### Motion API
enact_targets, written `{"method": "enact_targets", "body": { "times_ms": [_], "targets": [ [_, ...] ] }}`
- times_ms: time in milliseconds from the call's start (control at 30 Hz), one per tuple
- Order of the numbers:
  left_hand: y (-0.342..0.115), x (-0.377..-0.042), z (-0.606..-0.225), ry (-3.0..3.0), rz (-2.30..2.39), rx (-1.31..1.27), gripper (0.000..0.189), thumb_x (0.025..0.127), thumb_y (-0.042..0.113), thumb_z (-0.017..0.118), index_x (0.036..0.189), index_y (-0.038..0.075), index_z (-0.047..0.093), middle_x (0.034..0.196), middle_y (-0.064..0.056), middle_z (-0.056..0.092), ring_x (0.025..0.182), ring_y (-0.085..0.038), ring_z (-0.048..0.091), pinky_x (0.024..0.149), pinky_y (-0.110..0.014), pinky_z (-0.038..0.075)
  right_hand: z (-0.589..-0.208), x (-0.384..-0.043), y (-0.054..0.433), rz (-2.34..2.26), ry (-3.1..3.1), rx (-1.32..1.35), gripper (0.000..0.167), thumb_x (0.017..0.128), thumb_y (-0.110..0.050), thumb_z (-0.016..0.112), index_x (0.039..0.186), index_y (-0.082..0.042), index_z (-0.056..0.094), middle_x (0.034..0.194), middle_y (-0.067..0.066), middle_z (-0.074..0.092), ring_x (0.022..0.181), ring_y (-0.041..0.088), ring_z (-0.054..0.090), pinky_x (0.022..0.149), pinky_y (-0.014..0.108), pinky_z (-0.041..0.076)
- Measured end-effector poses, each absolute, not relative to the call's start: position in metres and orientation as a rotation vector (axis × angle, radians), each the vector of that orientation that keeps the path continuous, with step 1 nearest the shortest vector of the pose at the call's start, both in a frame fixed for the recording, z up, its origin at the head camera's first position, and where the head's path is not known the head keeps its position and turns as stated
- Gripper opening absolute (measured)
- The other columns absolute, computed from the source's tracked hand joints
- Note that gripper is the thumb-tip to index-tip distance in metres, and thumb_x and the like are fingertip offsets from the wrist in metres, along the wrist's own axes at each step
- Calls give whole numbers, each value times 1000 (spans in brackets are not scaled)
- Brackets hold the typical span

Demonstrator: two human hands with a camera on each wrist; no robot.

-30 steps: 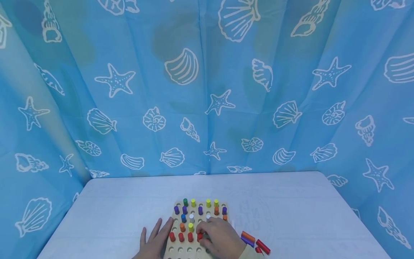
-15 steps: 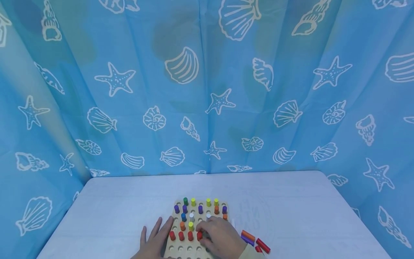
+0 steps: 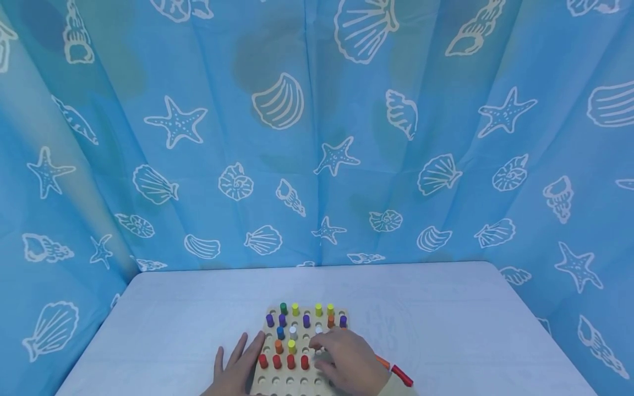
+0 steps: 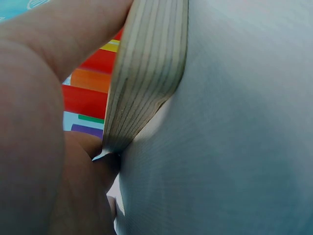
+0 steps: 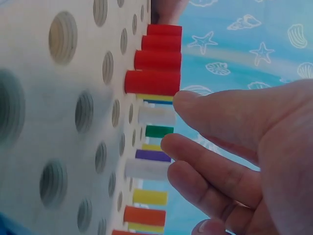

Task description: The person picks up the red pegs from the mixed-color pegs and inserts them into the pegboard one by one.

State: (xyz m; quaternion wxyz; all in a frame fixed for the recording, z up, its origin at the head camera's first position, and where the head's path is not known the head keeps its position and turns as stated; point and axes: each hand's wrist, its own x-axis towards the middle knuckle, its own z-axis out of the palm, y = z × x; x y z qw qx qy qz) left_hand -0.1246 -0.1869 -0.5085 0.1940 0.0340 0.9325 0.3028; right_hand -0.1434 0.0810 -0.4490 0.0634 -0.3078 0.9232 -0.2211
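Note:
A wooden pegboard (image 3: 283, 373) lies on the table, with upright coloured pegs in some of its holes. My left hand (image 3: 236, 368) rests at its left side in the head view, fingers spread and fairly straight along the edge. The left wrist view shows that hand against the layered board edge (image 4: 146, 63). Over the right part of the board is my right hand (image 3: 351, 360), thumb and fingers parted with nothing between them. Just left of its fingertips stands the last red peg (image 3: 304, 362) of a red row. In the right wrist view the thumb overlaps that red peg's end (image 5: 152, 83).
Loose pegs lie on the table right of the board, including a red peg (image 3: 402, 375) and an orange peg (image 3: 382, 361), partly behind the right hand. Yellow, purple, white and orange pegs stand in the board's farther rows. A blue shell-patterned curtain (image 3: 317, 137) hangs behind the white table (image 3: 446, 319).
My right hand has let go of the fourth red peg, which stays upright in the red row, and has moved right with its fingers parted. The left hand has stayed in place.

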Motion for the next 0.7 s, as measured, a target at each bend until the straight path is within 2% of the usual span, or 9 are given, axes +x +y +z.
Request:
{"method": "enact_targets", "body": {
  "times_ms": [200,300,700],
  "targets": [
    [-186,-126,-512,2614,829,86,132,58,81,78,160,14,26,162,-8,33,151,-45,8,108,-75,-19,-452,-141,92,-649,2857,-1008,23,92,-26,75,113,-17,72,105,-9,70,99,9,62,85,32,57],
    [-186,-126,-512,2609,829,81,131,59,81,77,160,14,26,162,-8,33,151,-45,8,108,-75,-19,-451,-141,95,-606,2859,-981,27,92,-28,75,117,-17,71,107,-10,70,100,8,61,87,33,56],
    [-188,-127,-512,2627,829,96,132,59,79,78,160,13,27,161,-10,36,151,-45,9,107,-76,-18,-445,-137,117,-665,2856,-849,30,92,-28,75,117,-14,69,101,-10,67,96,7,60,81,32,57]
  ]
}}
